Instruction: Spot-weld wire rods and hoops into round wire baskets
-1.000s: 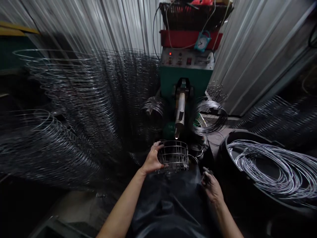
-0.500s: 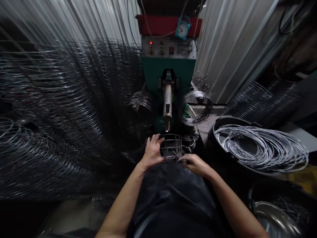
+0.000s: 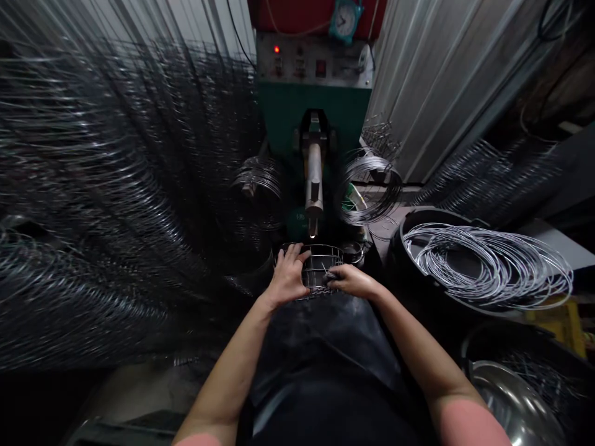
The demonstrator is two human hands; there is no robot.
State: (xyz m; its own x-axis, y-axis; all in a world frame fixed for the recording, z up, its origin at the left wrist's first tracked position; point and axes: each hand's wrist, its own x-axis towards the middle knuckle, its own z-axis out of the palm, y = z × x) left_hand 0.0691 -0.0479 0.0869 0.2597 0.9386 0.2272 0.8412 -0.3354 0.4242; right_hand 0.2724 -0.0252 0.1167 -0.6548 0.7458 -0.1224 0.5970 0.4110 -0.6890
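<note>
A round wire basket (image 3: 320,251) of thin metal rods sits in front of my lap, below the machine's electrode. My left hand (image 3: 290,272) grips its left side, with the fingers over the rim and the thumb toward the near edge. At the basket's right side, my right hand (image 3: 353,280) is closed in a pinch. Thin wire ends stick out from its dark fingertips, over the basket's opening. How many pieces it holds cannot be made out. Above stands a green spot welding machine (image 3: 283,111) with a metal electrode arm (image 3: 315,179).
Wire coils hang left (image 3: 258,176) and right (image 3: 372,186) of the arm. Tall stacks of wire rings (image 3: 116,173) fill the left. To the right, a black tub (image 3: 418,217) holds loose wire rings (image 3: 483,260); a steel bowl (image 3: 515,396) lies nearer. A blue clock (image 3: 344,21) hangs above.
My right hand has moved up and left, from beside the basket's near right edge to over its opening. My left hand keeps its hold. The view has tipped slightly downward.
</note>
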